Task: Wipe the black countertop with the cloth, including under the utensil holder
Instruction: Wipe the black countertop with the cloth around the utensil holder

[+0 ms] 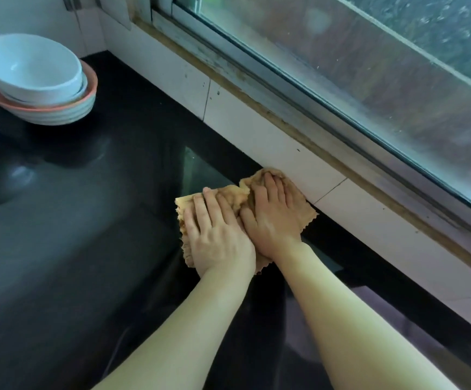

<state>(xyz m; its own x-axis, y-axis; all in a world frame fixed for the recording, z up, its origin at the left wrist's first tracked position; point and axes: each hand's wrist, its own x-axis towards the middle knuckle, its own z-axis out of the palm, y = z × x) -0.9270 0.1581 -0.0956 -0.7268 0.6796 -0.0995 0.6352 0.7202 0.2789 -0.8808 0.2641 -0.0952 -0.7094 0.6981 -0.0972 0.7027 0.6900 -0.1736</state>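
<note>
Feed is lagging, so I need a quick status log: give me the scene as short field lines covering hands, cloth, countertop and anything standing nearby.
left hand: flat, palm down on the cloth
right hand: flat on the cloth, beside the left
cloth: tan, bunched, against the white tiled wall
countertop: black, glossy
stacked bowls: far left, apart from the cloth
utensil holder: not in view
window: above the tiles
</note>
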